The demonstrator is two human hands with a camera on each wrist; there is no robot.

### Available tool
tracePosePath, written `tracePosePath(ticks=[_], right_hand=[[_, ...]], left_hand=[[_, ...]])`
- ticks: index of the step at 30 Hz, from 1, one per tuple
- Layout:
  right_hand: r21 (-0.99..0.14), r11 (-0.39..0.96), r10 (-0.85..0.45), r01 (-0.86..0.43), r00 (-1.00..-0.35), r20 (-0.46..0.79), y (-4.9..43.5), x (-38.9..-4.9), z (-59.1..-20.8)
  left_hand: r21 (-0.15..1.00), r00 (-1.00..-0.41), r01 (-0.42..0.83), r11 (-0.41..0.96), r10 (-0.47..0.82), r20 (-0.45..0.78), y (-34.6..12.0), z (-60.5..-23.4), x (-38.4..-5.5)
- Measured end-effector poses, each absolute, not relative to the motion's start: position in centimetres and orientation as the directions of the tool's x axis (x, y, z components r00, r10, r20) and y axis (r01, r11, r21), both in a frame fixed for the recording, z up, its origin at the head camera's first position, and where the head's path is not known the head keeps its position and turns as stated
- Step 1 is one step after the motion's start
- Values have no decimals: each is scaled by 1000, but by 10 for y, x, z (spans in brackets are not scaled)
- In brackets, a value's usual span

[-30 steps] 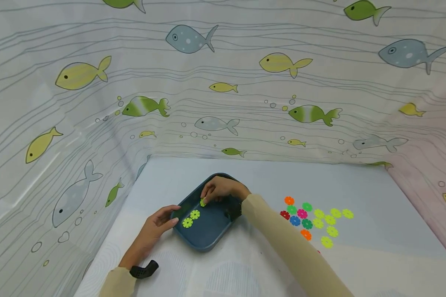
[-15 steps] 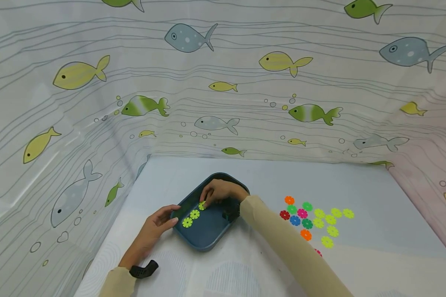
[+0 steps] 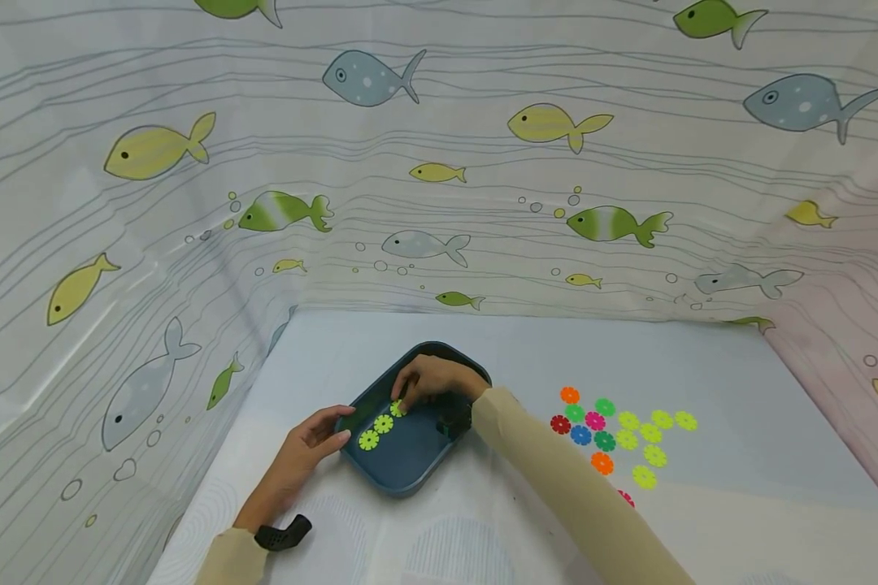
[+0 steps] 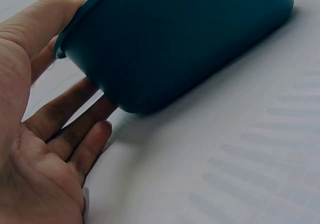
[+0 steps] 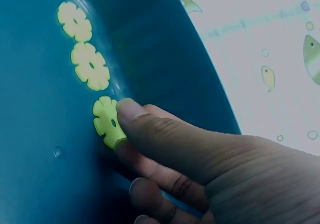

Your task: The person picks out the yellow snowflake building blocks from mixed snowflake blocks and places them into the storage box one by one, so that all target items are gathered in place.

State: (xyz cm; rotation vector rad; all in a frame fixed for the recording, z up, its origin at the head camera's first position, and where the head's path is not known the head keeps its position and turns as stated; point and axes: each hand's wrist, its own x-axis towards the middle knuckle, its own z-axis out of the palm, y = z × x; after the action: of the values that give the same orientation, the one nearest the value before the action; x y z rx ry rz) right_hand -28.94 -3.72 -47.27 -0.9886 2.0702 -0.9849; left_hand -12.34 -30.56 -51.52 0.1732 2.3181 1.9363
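A dark blue rectangular tray point(image 3: 410, 463) stands slantwise on the table. My left hand point(image 3: 300, 451) grips its near-left end; in the left wrist view, thumb and forefinger reach the rim while the other fingers lie against the outer wall. Inside the tray my right hand point(image 3: 435, 378) pinches a yellow-green flower-shaped disc point(image 5: 107, 121) between thumb and forefinger, low over the tray floor. Two more such discs, a middle one point(image 5: 91, 66) and an end one point(image 5: 75, 22), lie in line with it along the long wall. The held disc's edge is partly covered by the thumb.
Right of the tray, several loose discs lie on the white table: yellow-green point(image 3: 649, 433), orange point(image 3: 570, 395), blue point(image 3: 581, 435), pink point(image 3: 595, 420), dark red point(image 3: 560, 424) and green point(image 3: 604, 441). A fish-patterned sheet point(image 3: 497, 268) rises behind and at both sides.
My right hand has moved slightly down and toward the two lying discs, with the pinched disc lowered nearer to their row. My left hand has stayed on the tray.
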Motion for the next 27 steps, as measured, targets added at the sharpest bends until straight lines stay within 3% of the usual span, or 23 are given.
tracePosePath(ticks=[27], right_hand=[[-879,306,-814,-367,-579,-41,-2,-266,-430]], left_hand=[[985,-988,-17,173,150,-44,-304,-515,-124]])
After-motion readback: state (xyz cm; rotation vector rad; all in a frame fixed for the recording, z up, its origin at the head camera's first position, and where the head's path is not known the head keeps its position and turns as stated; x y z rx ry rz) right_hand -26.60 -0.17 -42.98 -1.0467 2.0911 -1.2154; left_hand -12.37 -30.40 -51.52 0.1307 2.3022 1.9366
